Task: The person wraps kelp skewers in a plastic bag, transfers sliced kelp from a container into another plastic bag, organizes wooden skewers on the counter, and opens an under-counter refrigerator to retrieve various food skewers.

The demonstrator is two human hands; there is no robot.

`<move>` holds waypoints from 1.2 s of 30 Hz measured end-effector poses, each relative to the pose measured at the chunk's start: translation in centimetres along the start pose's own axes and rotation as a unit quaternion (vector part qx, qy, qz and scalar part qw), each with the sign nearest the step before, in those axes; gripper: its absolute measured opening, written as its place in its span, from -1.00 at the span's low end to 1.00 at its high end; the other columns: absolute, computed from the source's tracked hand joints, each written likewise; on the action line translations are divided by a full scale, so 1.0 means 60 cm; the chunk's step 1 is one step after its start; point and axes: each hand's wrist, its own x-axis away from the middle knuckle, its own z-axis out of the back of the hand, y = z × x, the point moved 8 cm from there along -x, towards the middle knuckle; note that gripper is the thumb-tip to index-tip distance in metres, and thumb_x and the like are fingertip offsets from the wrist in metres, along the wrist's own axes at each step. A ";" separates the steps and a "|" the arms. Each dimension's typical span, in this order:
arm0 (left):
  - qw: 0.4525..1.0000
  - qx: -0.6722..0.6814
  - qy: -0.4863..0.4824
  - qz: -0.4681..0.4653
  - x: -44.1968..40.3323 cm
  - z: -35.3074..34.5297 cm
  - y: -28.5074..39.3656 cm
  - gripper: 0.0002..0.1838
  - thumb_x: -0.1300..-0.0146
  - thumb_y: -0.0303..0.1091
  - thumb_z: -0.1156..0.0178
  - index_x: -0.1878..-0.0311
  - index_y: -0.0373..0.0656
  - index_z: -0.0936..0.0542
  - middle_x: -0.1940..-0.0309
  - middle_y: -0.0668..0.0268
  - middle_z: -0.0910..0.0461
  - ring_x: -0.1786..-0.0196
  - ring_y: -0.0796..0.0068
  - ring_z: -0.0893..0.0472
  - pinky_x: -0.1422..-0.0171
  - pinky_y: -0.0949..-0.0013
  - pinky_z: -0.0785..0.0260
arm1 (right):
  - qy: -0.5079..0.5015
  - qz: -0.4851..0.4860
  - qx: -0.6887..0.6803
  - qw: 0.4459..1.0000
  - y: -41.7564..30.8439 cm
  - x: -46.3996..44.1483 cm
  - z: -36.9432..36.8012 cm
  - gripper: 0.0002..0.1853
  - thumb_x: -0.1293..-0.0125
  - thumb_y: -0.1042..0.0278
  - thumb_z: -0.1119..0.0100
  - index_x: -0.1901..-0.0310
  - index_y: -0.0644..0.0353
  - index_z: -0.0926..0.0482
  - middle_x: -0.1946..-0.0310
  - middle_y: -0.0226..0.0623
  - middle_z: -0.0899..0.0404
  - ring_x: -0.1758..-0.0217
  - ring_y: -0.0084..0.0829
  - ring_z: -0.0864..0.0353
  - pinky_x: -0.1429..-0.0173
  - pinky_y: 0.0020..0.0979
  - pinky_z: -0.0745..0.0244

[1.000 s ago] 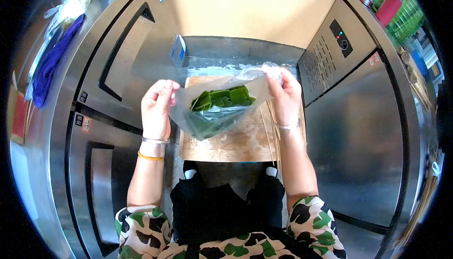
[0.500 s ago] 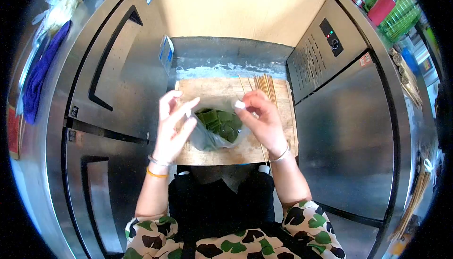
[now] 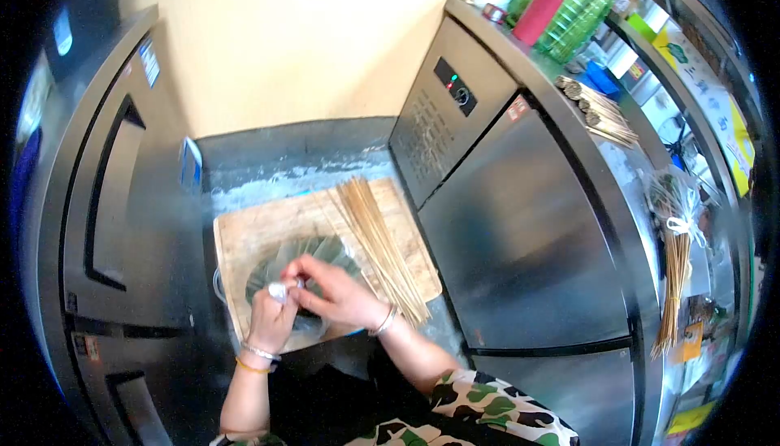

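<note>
On a wooden board sits a clear plastic bag with flat green pieces inside. My left hand is closed round the bag's gathered neck, and a whitish bunch of plastic sticks up from the fist. Pressed close against it, my right hand pinches the same twisted part with thumb and fingers. Both hands and wrists cover the near side of the bag. To the right of the bag, thin wooden skewers lie loosely side by side on the board.
Steel cabinets stand on both sides, a left one and a right one. A red bottle, a green basket and skewer bundles rest on the right counter. Behind the board is a wall.
The bag's mouth, open before, is now gathered shut. Both hands have come together on its neck. The view has turned to the right and tilted.
</note>
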 end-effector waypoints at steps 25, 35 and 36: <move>0.996 0.051 -0.045 0.051 0.002 -0.011 -0.021 -0.80 -0.11 -0.66 -0.15 0.21 -0.19 -0.60 0.35 0.28 -0.57 0.30 0.51 -0.54 0.25 0.46 -0.36 | 0.070 0.061 0.096 0.991 0.083 0.025 0.003 -0.77 -0.08 0.57 -0.17 0.17 0.28 -0.51 0.24 -0.27 -0.53 0.11 -0.33 -0.52 0.02 -0.38 -0.41; 0.958 -0.235 0.132 -0.099 0.016 -0.029 0.022 -0.77 0.10 -0.65 -0.18 0.31 -0.19 -0.56 0.30 0.19 -0.58 0.22 0.22 -0.60 0.12 0.28 -0.45 | 0.129 -0.099 0.063 0.985 0.174 0.042 -0.029 -0.68 -0.38 0.23 0.09 0.39 0.29 -0.53 0.51 -0.31 -0.52 0.41 -0.55 -0.43 0.33 -0.38 -0.38; 0.957 -0.232 0.148 -0.090 0.014 -0.026 0.030 -0.79 0.04 -0.60 -0.19 0.27 -0.18 -0.58 0.27 0.20 -0.60 0.17 0.23 -0.60 0.07 0.29 -0.45 | 0.130 -0.141 -0.093 0.977 0.176 0.040 -0.037 -0.71 -0.37 0.23 0.07 0.30 0.28 -0.55 0.45 -0.24 -0.56 0.34 -0.54 -0.48 0.24 -0.38 -0.41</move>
